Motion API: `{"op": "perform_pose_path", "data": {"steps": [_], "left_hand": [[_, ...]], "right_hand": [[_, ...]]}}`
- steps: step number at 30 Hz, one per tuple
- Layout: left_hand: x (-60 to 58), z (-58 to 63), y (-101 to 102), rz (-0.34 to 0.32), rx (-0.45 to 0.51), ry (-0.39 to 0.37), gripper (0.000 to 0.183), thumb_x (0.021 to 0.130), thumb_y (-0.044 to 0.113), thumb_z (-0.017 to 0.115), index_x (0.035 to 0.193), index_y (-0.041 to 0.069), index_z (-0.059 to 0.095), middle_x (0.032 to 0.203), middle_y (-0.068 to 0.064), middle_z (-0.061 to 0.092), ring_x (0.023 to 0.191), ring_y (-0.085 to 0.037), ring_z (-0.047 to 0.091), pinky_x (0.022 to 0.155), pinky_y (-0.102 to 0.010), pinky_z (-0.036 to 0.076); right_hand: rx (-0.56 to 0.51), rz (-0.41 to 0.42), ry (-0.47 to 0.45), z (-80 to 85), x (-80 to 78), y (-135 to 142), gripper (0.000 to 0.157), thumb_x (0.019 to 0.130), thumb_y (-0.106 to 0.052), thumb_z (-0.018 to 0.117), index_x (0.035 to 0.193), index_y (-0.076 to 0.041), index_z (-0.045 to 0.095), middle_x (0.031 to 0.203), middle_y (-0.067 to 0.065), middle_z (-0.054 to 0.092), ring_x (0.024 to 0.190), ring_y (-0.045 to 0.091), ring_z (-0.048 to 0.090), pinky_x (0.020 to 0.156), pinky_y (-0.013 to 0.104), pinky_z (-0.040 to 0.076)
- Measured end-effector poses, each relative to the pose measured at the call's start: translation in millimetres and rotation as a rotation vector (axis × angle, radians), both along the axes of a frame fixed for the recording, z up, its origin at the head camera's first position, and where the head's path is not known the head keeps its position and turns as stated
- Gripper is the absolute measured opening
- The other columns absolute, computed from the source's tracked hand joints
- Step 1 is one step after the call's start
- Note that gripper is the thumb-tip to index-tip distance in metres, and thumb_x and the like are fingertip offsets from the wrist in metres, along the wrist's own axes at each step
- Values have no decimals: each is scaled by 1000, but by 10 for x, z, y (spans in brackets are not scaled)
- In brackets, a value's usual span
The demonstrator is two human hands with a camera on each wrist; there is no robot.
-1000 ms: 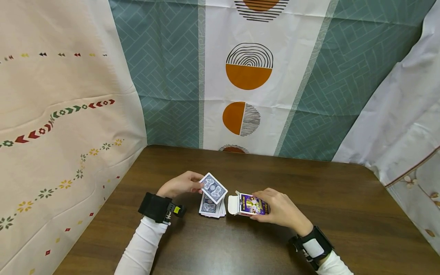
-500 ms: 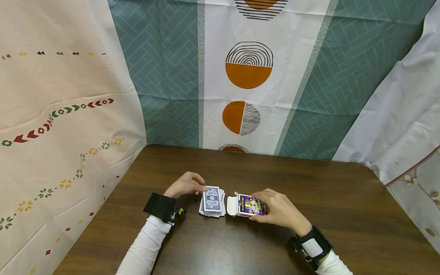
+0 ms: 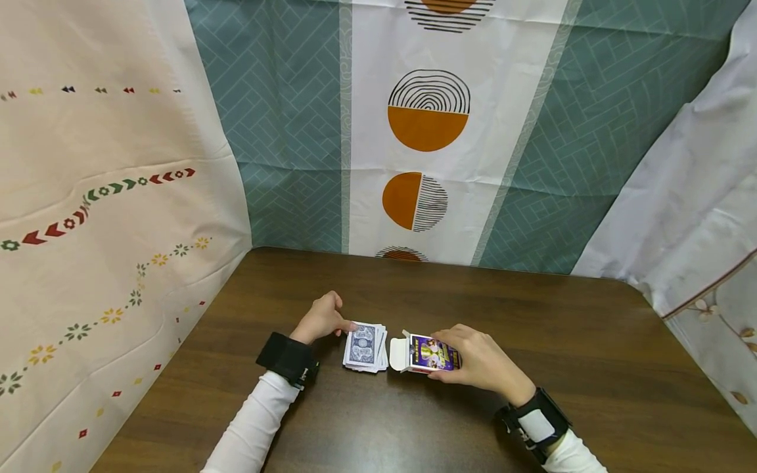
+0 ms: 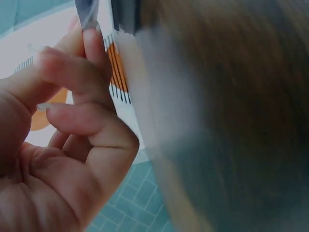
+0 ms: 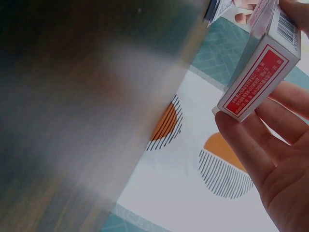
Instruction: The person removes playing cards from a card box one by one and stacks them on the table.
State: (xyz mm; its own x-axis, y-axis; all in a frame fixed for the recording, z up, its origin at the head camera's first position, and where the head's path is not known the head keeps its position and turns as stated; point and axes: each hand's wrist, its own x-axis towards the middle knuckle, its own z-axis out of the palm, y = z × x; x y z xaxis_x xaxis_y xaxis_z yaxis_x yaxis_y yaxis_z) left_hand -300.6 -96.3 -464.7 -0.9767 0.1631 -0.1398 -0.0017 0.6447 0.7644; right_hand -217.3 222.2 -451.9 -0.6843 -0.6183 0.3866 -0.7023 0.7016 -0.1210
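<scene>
While the head view shows the left hand at a corner of the top card, the card stack lies on the table just beside a purple card box, its open flap facing the stack, its far end gripped by the right hand. Placing or picking single cards seems the step in hand. From the left wrist, fingertips pinch what looks like that card (whether it is raised, I cannot tell). From the right wrist, thumb and fingers hold the box; next calls, probably, for a light left pinch.

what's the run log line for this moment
left hand: pinches corner of cards; right hand: grips card box; box flap: open; cards: face down on table
</scene>
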Motion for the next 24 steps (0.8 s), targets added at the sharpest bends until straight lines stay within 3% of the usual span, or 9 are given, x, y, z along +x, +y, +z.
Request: {"op": "perform_pose_path", "data": {"steps": [3, 8, 17, 20, 24], "left_hand": [[-9, -10, 10, 14, -44, 46, 56, 69, 11, 87, 107, -4, 47, 49, -3, 52, 45, -16, 56, 59, -25, 39], [-7, -4, 19, 16, -36, 74, 55, 68, 7, 86, 105, -6, 47, 49, -4, 53, 44, -17, 56, 53, -25, 39], [31, 4, 21, -36, -62, 138, 42, 69, 3, 85, 89, -6, 49, 54, -6, 55, 44, -19, 58, 49, -23, 35], [63, 6, 21, -45, -89, 126, 33, 75, 5, 81, 81, -3, 50, 56, -8, 57, 44, -18, 60, 49, -23, 39], [118, 65, 40, -61, -177, 21, 24, 89, 13, 68, 72, -1, 58, 57, -10, 62, 45, -17, 63, 50, -24, 47]], "right_hand": [[-4, 6, 8, -5, 0, 1, 58, 74, -54, 77, 113, -12, 68, 99, -3, 69, 87, 6, 58, 66, 23, 49], [-5, 13, 11, -12, -1, -1, 58, 74, -54, 78, 112, -12, 68, 99, -3, 69, 86, 6, 59, 66, 23, 49], [6, 11, -8, -8, 4, -28, 57, 74, -53, 78, 113, -13, 68, 100, -3, 69, 87, 5, 58, 66, 22, 48], [1, 17, 3, -22, 6, -29, 57, 73, -53, 79, 112, -12, 68, 99, -4, 69, 86, 5, 58, 66, 22, 48], [3, 22, 20, -28, -1, -19, 57, 73, -54, 78, 112, -13, 68, 98, -4, 69, 86, 4, 58, 66, 22, 49]]}}
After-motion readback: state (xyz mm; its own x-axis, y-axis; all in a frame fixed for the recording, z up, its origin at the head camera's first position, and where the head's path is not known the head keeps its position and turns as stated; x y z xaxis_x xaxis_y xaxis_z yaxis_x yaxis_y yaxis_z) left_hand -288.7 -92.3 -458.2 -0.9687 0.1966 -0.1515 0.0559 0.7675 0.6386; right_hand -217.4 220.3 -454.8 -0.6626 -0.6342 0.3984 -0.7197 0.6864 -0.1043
